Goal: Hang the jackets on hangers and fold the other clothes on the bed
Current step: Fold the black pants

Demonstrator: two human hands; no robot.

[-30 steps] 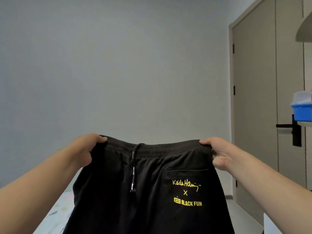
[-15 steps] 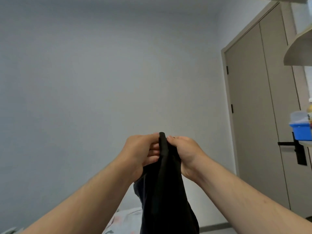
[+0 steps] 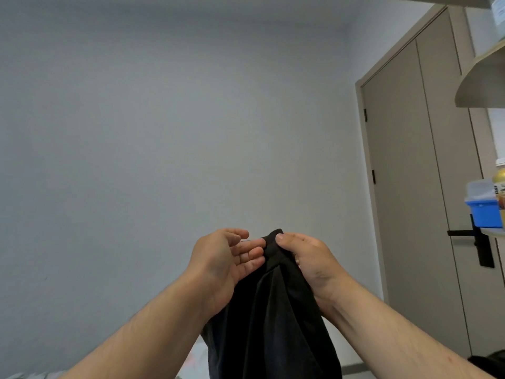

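While hanging doubled lengthwise in front of the chest, black garment being held up at its top edge, folded waistband bunched into a narrow peak. Right hand pinching that peak, thumb on the near side, fingers curled tight behind the cloth. Left hand loosening: palm turned inward, fingers half-spread and only brushing the left side of the fold, not clamping it. Cloth dropping straight down between both forearms and running out of view at the bottom. Looking up toward a plain grey wall. Seeing a beige door to the right with a black handle; a blue container sitting on a shelf edge at far right. Glimpsing a pale patterned bed surface low, left of the garment.
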